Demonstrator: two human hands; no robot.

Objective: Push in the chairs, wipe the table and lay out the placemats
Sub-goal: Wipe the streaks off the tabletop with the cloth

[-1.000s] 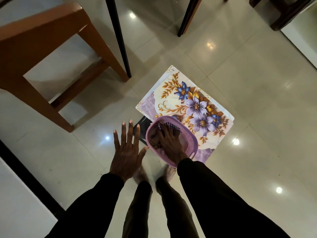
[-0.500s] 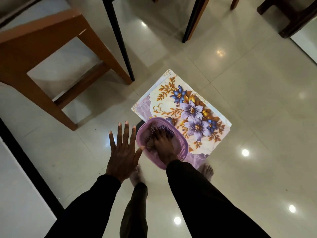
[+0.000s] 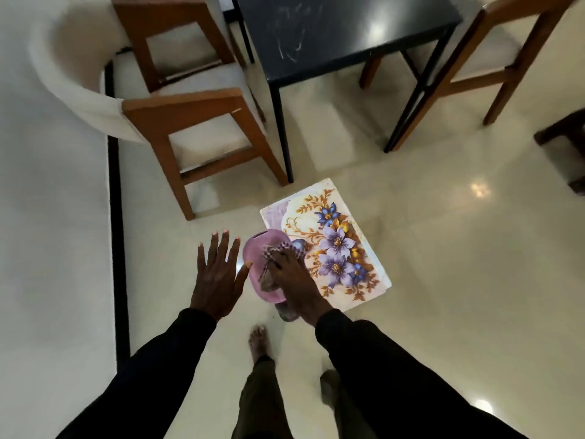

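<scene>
My right hand is closed over a checked cloth in a small pink basket. The basket rests on a stack of floral placemats, which I carry at waist height. My left hand is open with fingers spread, its thumb touching the basket's rim. Ahead stands the black table, with pale smears on its top. A wooden chair with a white seat stands at its left, angled away from it. Another wooden chair stands at the table's right.
A glossy cream tile floor spreads to the right. A black strip borders a white surface along the left. Dark furniture shows at the right edge. My bare feet are below my hands.
The view has lifted, so the table top and both chairs show now. The basket has tilted in my right hand. My left hand stays open beside it.
</scene>
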